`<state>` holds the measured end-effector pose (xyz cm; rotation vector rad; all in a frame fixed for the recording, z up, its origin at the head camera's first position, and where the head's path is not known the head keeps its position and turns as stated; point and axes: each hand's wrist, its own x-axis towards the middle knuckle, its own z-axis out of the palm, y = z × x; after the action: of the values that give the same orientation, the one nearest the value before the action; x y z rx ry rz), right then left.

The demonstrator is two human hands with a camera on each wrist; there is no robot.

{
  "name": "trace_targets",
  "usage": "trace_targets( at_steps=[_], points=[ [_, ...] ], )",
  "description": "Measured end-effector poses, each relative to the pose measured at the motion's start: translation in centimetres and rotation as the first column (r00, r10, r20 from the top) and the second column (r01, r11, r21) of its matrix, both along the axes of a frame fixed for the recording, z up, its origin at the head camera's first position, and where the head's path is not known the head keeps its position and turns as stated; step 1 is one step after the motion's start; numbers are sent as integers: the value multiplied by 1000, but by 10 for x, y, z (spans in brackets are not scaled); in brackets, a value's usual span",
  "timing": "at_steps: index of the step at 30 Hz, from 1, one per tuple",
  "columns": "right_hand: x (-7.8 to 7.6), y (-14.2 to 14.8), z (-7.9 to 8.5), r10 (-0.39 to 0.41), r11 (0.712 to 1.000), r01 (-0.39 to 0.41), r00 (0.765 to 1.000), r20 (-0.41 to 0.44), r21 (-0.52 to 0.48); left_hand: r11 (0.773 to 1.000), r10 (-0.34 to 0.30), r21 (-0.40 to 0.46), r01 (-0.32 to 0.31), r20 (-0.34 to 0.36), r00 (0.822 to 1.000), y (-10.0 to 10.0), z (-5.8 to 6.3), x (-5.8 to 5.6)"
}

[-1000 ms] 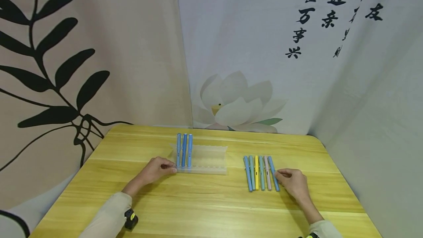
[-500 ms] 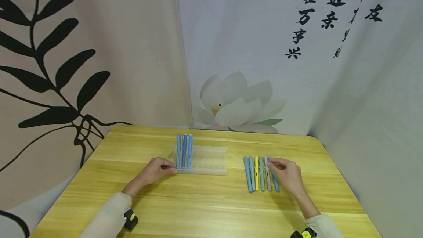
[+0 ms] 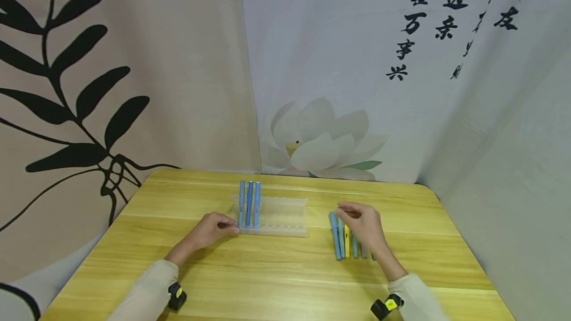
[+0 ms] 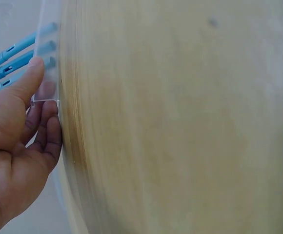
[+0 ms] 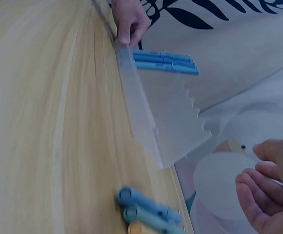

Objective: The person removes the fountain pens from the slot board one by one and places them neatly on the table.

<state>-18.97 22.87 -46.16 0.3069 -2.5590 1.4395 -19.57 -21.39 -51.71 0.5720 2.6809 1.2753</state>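
At its left front corner, a clear plastic pen stand (image 3: 285, 214) is pinched between the thumb and fingers of my left hand (image 3: 216, 227). Three blue pens (image 3: 249, 204) lean side by side in the stand's left slots. My right hand (image 3: 363, 224) hovers over a row of loose pens, covering part of them. In the right wrist view that hand's (image 5: 273, 190) thumb and fingers are loosely bent with nothing between them. The row's left end shows a blue pen (image 3: 334, 237), a green pen (image 3: 341, 244) and a yellow pen (image 3: 347, 247); those farther right are mostly hidden.
The wooden table (image 3: 267, 281) carries the stand and the loose pens. Behind its back edge hangs a printed curtain (image 3: 196, 88) with leaves, a lotus and writing. Each wrist wears a small black camera (image 3: 177, 295).
My right hand has moved left and slightly up across the loose pens, from the rightmost blue one toward the row's left end. My left hand and the stand have stayed put.
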Motion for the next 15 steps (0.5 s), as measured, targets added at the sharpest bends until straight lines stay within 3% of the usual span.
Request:
trace_targets(
  at_steps=[15],
  points=[
    [-13,-62,0,119,989,-117,993,15,-87,1000,-11,23,11,-12,1000,-1,-1,1]
  ],
)
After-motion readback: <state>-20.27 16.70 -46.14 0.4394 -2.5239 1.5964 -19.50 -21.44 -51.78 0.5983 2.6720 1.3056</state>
